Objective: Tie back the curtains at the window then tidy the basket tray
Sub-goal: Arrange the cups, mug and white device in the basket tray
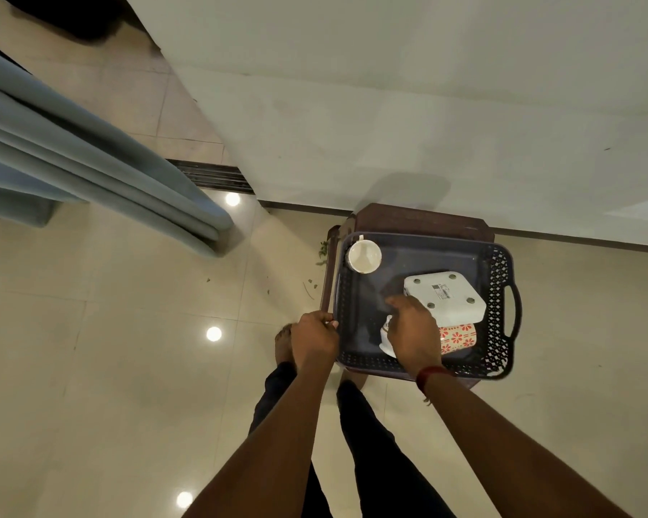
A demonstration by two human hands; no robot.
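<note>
A white cup [385,336] is mostly hidden under the right hand [414,330], grip unclear. A teacup [364,256], floral mug [459,336] and white box [444,299] are held in the basket tray [498,293], its rim clasped by the left hand [315,336].

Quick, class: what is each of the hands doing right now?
Left hand: grips the left rim of the basket tray.
Right hand: over the floral mug; grip cannot be told.
</note>
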